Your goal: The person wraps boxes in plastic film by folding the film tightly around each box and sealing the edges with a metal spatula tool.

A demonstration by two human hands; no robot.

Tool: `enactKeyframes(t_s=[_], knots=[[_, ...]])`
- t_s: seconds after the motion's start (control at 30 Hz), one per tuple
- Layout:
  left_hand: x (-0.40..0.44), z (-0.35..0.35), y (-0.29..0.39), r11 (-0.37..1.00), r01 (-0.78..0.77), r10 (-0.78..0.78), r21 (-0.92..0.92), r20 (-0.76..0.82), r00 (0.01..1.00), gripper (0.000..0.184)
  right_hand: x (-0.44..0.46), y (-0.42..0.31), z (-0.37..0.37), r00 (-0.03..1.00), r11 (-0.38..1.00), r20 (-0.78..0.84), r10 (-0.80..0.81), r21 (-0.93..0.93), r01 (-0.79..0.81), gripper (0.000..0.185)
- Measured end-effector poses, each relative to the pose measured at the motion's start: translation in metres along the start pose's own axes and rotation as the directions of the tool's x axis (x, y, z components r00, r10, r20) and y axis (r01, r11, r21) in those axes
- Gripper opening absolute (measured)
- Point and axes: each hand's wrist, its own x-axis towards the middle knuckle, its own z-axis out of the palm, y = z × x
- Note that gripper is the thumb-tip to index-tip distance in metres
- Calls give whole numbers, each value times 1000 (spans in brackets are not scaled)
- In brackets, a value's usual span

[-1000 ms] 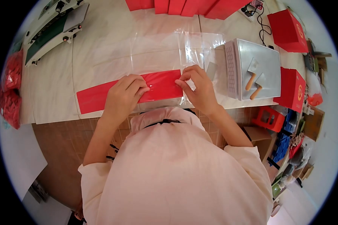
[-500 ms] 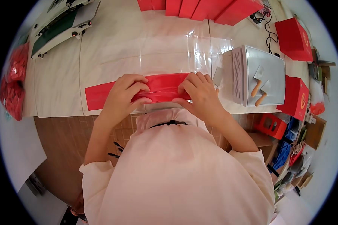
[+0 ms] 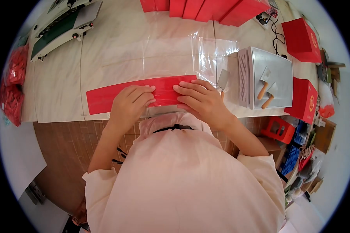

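A long flat red panel (image 3: 102,97) lies along the front edge of the table, and I cannot tell whether it is a box or a card. Clear film (image 3: 175,52) spreads out behind it and shines over its right part. My left hand (image 3: 131,103) rests on the panel's middle, fingers laid forward and side by side. To its right, my right hand (image 3: 202,100) lies on the panel with fingers stretched out and slightly spread. Both hands press on the surface, with a small gap of red between their fingertips. The thumbs are mostly hidden.
Right of my hands lies a scraper (image 3: 222,79). A metal-topped box (image 3: 278,68) bears two more wooden-handled scrapers. Red boxes (image 3: 210,9) line the back, with others (image 3: 302,40) at the right. A green-bedded machine (image 3: 56,39) stands back left, near red bags (image 3: 13,87).
My fingers have gone from curled and pinching at the panel to lying flatter on it. My right hand has shifted a little left, bringing the fingertips of both hands closer.
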Motion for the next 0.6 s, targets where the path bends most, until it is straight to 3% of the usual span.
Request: enactKeyframes(t_s=[0.13, 0.37, 0.6], knots=[[5, -1, 1, 1000, -5, 5, 12, -16, 1000, 15, 4, 3, -3, 998, 995, -32, 45, 93, -42, 19], [12, 3, 0, 986, 132, -136, -99, -33, 990, 16, 8, 5, 8, 964, 938, -142, 226, 297, -176, 22], [11, 5, 0, 983, 149, -153, -108, -30, 988, 16, 8, 1, 10, 946, 917, -161, 283, 334, -217, 22]])
